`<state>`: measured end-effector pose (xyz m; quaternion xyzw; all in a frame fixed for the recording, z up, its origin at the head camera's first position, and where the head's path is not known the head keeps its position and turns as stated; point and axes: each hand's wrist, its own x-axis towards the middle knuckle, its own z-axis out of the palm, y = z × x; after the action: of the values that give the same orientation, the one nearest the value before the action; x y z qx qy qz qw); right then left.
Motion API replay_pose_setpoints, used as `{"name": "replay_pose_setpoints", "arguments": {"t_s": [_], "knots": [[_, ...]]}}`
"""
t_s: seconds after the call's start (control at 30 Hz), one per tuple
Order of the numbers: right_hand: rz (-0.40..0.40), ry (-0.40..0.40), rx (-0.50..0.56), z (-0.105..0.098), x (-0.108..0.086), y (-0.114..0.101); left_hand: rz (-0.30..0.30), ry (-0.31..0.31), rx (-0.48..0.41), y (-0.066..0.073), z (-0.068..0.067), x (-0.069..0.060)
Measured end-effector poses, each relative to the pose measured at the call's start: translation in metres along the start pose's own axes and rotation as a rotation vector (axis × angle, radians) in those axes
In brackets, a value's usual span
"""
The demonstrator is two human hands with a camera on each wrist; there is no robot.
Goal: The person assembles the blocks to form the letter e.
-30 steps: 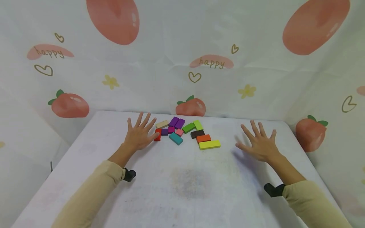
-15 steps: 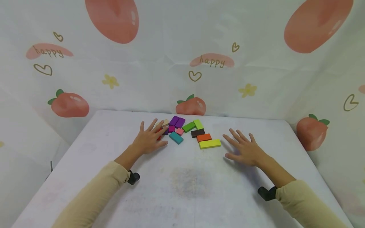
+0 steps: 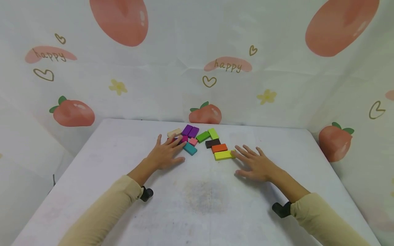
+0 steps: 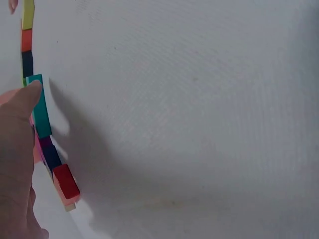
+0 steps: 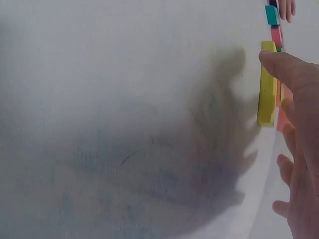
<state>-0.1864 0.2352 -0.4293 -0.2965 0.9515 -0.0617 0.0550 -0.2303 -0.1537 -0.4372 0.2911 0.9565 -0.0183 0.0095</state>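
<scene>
My left hand [image 3: 164, 155] hovers with spread, relaxed fingers at the left end of a group of coloured blocks. Its fingers partly cover the red block [image 4: 67, 181] and the dark purple block [image 4: 52, 157]. Nearest its fingertips lies the teal block [image 3: 190, 149]; contact cannot be made out. My right hand [image 3: 255, 167], fingers extended and apart, reaches over the right end of the long yellow block [image 3: 223, 155]. Whether it touches that block is unclear. Behind the yellow one lie an orange block [image 3: 219, 148] and a black block [image 3: 212, 143]. Neither hand holds anything.
Further back on the white table [image 3: 203, 218] lie a cream block [image 3: 174, 132], two purple blocks [image 3: 187, 130], a magenta block [image 3: 184, 138], a pink block [image 3: 193, 141], a green block [image 3: 203, 137] and a lime block [image 3: 213, 133]. A printed cloth [image 3: 172, 95] hangs behind the table.
Both hands have moved inward toward the blocks. The left now covers the red block, and the right has come from well to the side to the yellow block. The blocks appear unmoved.
</scene>
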Motion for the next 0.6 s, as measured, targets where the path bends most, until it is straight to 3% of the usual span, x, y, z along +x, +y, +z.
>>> {"name": "replay_pose_setpoints", "arguments": {"t_s": [0.6], "knots": [[-0.046,-0.007,0.017,0.0035,-0.004,-0.0077,0.044,-0.029,0.009,0.0091,0.0017,-0.0051]]}}
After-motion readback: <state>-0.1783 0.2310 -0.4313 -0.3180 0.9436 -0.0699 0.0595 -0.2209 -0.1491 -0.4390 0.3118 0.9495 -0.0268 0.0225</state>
